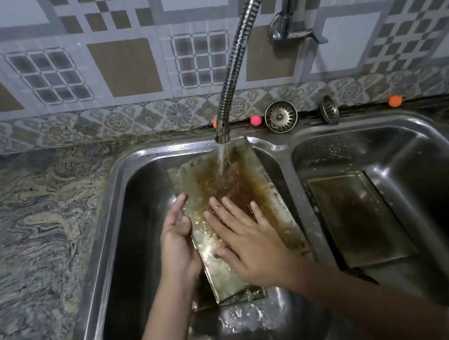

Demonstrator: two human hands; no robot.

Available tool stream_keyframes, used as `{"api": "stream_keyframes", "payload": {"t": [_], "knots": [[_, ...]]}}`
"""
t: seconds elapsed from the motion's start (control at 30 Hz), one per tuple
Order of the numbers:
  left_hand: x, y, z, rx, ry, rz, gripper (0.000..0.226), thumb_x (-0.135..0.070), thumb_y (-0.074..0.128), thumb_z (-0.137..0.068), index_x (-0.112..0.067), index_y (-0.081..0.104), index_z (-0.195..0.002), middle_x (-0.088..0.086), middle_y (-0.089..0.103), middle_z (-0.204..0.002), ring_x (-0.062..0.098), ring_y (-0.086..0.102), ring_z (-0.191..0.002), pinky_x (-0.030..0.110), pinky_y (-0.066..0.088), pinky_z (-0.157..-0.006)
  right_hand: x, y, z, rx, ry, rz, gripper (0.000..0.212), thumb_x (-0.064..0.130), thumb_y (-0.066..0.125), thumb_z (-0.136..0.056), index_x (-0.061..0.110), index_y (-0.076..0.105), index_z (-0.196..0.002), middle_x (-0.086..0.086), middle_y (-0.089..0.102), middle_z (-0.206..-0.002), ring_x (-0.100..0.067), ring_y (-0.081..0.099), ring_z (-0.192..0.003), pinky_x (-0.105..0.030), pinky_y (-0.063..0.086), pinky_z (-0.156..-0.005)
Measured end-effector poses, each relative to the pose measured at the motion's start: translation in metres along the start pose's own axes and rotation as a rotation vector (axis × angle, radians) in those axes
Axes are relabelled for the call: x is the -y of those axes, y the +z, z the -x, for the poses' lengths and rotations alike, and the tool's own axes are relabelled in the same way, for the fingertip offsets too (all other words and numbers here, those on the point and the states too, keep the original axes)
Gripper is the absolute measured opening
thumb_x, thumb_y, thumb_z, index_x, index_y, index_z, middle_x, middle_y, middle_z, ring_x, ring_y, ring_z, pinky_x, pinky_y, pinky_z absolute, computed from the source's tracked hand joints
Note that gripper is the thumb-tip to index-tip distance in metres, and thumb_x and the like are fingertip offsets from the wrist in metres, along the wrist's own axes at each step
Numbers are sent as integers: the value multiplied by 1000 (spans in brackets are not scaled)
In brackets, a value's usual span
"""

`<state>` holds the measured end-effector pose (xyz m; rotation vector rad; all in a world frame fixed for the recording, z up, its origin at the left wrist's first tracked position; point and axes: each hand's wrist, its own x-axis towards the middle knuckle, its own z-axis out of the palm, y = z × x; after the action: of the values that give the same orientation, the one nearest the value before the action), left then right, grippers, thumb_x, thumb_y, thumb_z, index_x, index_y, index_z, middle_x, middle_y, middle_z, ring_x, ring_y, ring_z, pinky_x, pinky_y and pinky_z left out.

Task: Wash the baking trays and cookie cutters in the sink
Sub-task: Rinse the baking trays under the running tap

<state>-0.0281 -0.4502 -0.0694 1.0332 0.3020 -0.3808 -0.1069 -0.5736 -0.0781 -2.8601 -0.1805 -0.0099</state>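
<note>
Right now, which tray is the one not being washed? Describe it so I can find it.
Find the double steel sink and take its right basin. The tray lies there alone, dry, with a dark brown stain. The other tray sits under the running tap, with both hands on it.

The tray [238,196] is silvery with brown, rusty-looking stains. Wall tiles [124,66] have grey, white and tan checks, and the desk [25,224] is swirly grey-beige marble.

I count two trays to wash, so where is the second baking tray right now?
The second baking tray lies in the right basin of the sink, leaning against its left wall, beside the tray being rinsed in the left basin.
</note>
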Motion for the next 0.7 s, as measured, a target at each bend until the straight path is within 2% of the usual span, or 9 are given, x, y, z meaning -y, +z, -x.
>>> {"api": "stream_keyframes", "payload": {"t": [0.03, 0.1, 0.17, 0.23, 0.33, 0.43, 0.5, 0.6, 0.7], "knots": [[-6, -6, -2, -4, -14, 33, 49, 9, 31, -90, -21, 66, -105, 10, 63, -106, 25, 59, -101, 43, 45, -95, -10, 2, 7, -3, -11, -12, 59, 52, 18, -99, 35, -3, -152, 11, -18, -159, -10, -21, -145, -51, -10, -116], [-10, -10, 1, 13, -34, 15, 49, 9, 31, -90, -21, 66, -106, 8, 61, -89, 24, 58, -86, 44, 46, -88, -39, 1, 1, 7, 133, -22, 60, 56, 16, -98, 38, -7, -150, 8, -21, -158, -13, -24, -144, -57, -9, -115], [-3, -3, 10, 38, -71, -43, 46, 8, 30, -92, -17, 64, -110, 9, 65, -90, 23, 60, -83, 43, 48, -87, -58, -9, -19, 42, 382, -57, 64, 55, 16, -98, 29, -10, -151, 0, -25, -157, -19, -27, -143, -61, -10, -114], [6, 6, 17, 70, -116, -59, 46, 8, 29, -93, -16, 63, -113, 10, 68, -95, 23, 63, -83, 42, 50, -85, -53, -14, -36, 46, 477, -68, 67, 54, 16, -99, 23, -8, -152, -4, -24, -157, -22, -27, -143, -59, -13, -113], [2, 10, 12, 26, -90, -26, 45, 8, 29, -94, -15, 61, -117, 9, 68, -98, 20, 64, -85, 33, 55, -77, -11, -4, -21, 43, 199, -84, 61, 49, 20, -101, 29, -7, -152, 5, -23, -157, -14, -26, -143, -55, -11, -116], [-14, -1, 1, -21, -63, 19, 45, 7, 28, -93, -17, 60, -115, 12, 64, -108, 26, 60, -97, 42, 49, -88, -9, 5, 13, 32, -34, -56, 56, 52, 18, -100, 41, -6, -150, 15, -19, -158, -8, -22, -144, -48, -13, -115], [-16, -5, 2, 6, -78, -6, 45, 6, 29, -94, -18, 60, -115, 13, 64, -105, 28, 60, -97, 46, 48, -90, -37, -1, 7, 24, 93, -41, 56, 54, 15, -98, 42, -5, -150, 12, -19, -158, -10, -23, -144, -55, -10, -116], [1, 8, 14, 87, -156, -95, 46, 5, 29, -94, -16, 61, -120, 13, 66, -106, 26, 63, -92, 41, 53, -82, -56, -18, -24, 45, 383, -37, 60, 50, 17, -100, 27, -2, -153, -1, -19, -159, -17, -23, -144, -61, -10, -114], [12, 19, 19, 102, -183, -94, 47, 7, 28, -94, -13, 60, -121, 10, 67, -109, 20, 67, -88, 32, 55, -73, -25, -17, -32, 55, 248, -51, 61, 48, 18, -100, 24, -2, -153, 2, -18, -159, -15, -20, -145, -58, -9, -115]]}}
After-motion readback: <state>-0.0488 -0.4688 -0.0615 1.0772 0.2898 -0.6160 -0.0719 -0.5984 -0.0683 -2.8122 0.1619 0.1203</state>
